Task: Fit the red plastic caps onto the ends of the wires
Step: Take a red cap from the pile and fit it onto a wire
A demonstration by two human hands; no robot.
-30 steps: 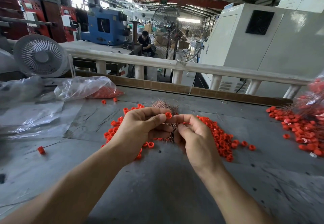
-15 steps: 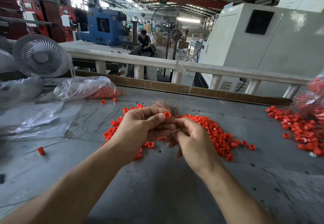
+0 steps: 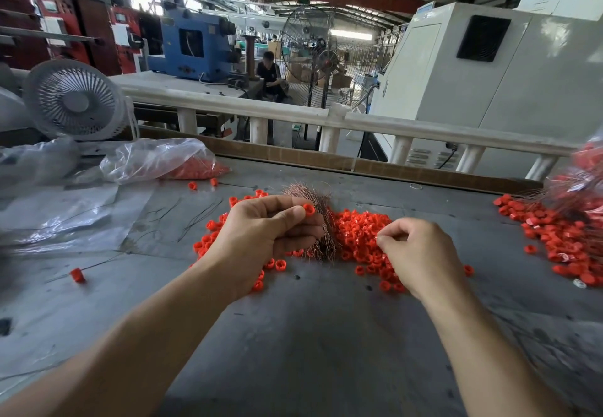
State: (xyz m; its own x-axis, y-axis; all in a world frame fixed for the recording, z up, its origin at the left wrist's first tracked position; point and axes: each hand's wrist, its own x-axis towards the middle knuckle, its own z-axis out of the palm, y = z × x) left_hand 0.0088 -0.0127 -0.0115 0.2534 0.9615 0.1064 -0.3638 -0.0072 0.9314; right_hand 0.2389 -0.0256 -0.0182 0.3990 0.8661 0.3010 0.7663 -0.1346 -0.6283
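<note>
My left hand (image 3: 261,237) grips a bundle of thin copper wires (image 3: 323,227) and pinches one red cap (image 3: 309,210) between thumb and forefinger. The bundle fans out above and below the fist. My right hand (image 3: 421,253) hovers to the right over the pile of loose red caps (image 3: 359,234). Its thumb and forefinger are pinched together on what looks like a single thin wire, which is hard to make out. The two hands are apart.
The grey table (image 3: 310,335) carries a second heap of red caps with wires (image 3: 561,237) at the right edge. A plastic bag of caps (image 3: 156,162) and a white fan (image 3: 73,100) sit at the back left. One stray cap (image 3: 77,275) lies at the left.
My right hand was against the left hand at the cap and bundle; it has drawn away to the right, still pinched. The left hand keeps the cap and bundle in place.
</note>
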